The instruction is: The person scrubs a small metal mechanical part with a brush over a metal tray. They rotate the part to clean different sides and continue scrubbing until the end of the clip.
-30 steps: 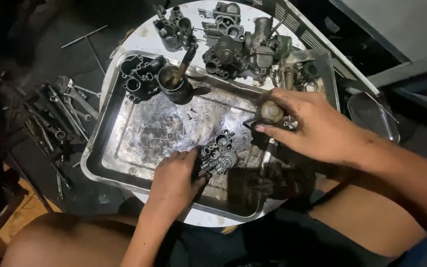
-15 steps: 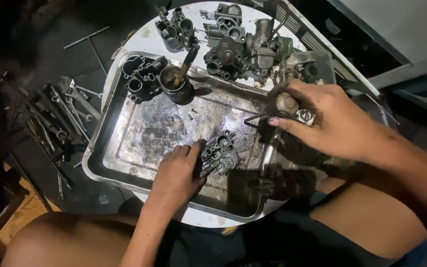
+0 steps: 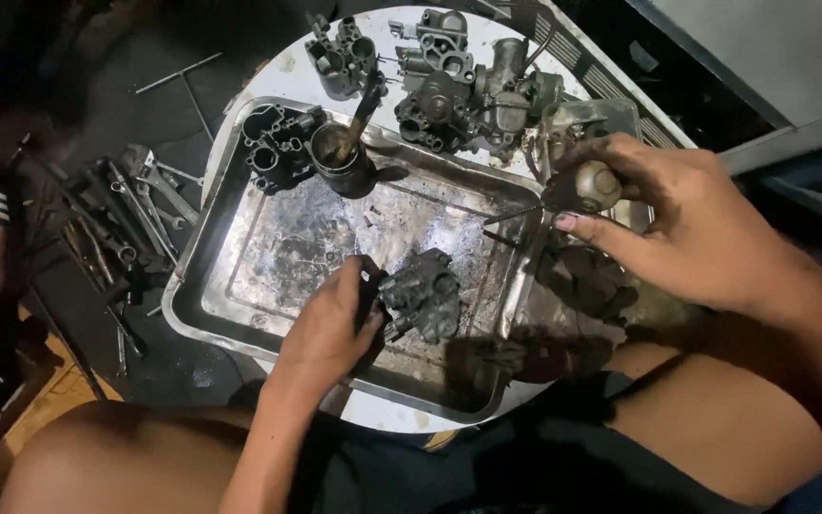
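My left hand (image 3: 330, 328) grips a dark grey carburetor body (image 3: 422, 293) and holds it on the floor of a greasy metal tray (image 3: 240, 286). Over the tray's right rim my right hand (image 3: 687, 224) is closed around the rounded handle of a screwdriver (image 3: 577, 190). Its thin shaft points left, and the tip hangs above the tray, apart from the carburetor.
A tin cup with a brush (image 3: 342, 157) and a black part (image 3: 273, 143) sit in the tray's far left corner. Several carburetors (image 3: 449, 86) crowd the round white table behind. Wrenches (image 3: 135, 214) lie on the floor to the left. A dark rag (image 3: 587, 276) lies under my right hand.
My right hand has lifted up and to the right with the screwdriver, away from the carburetor body. The left hand stays on the carburetor.
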